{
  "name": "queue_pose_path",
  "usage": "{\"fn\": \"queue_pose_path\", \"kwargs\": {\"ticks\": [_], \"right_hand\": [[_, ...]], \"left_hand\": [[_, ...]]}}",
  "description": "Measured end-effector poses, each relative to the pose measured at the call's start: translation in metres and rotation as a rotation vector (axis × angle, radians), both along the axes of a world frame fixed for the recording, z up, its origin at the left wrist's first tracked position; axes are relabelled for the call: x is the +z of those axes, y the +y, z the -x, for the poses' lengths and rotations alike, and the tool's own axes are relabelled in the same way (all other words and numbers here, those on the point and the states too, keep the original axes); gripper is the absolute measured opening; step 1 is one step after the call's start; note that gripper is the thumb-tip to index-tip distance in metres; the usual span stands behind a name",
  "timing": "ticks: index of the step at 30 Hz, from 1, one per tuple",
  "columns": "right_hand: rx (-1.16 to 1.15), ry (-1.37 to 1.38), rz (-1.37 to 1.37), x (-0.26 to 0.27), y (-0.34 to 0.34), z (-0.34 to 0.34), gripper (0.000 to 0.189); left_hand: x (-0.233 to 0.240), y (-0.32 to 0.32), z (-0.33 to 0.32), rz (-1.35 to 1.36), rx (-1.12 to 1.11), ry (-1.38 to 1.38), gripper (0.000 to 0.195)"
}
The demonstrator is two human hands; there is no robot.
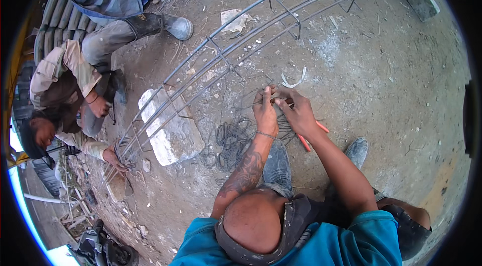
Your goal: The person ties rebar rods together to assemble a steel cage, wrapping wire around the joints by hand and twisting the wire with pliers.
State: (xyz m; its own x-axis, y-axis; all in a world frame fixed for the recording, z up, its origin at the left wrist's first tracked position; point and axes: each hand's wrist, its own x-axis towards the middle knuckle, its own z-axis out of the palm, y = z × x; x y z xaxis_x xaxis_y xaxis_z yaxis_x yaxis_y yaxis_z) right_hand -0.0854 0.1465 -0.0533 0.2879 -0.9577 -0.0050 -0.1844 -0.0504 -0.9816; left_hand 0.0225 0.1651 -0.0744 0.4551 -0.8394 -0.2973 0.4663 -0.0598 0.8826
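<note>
My left hand [266, 109] and my right hand [298, 109] meet in front of me, fingers pinched on thin dark binding wire [244, 104]. Loops of it run out to the left of my left hand. Below them, a tangled pile of the same wire [233, 141] lies on the dirt, left of my boot. Pliers with red-orange handles [304, 142] rest on the ground under my right forearm, which hides part of them; their jaws cannot be made out. My fingers cover the ends of the wire.
A long rebar cage with stirrups [222, 53] stretches diagonally across the ground, over a pale stone block [177, 134]. At left a crouching co-worker [71, 77] has a hand on its near end. A board [421, 2] lies under the far end. A white strip [293, 79] lies beyond my hands.
</note>
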Motion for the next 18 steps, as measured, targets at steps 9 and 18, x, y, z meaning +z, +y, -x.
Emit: {"fn": "queue_pose_path", "kwargs": {"ticks": [9,18], "right_hand": [[0.393,-0.337,-0.804,0.003,-0.032,0.011,0.015],[0.249,-0.506,-0.745,-0.005,-0.06,-0.019,0.014]], "left_hand": [[0.051,0.001,-0.048,0.2,-0.166,-0.208,0.032],[0.096,0.04,-0.061,-0.358,-0.206,-0.518,0.029]]}}
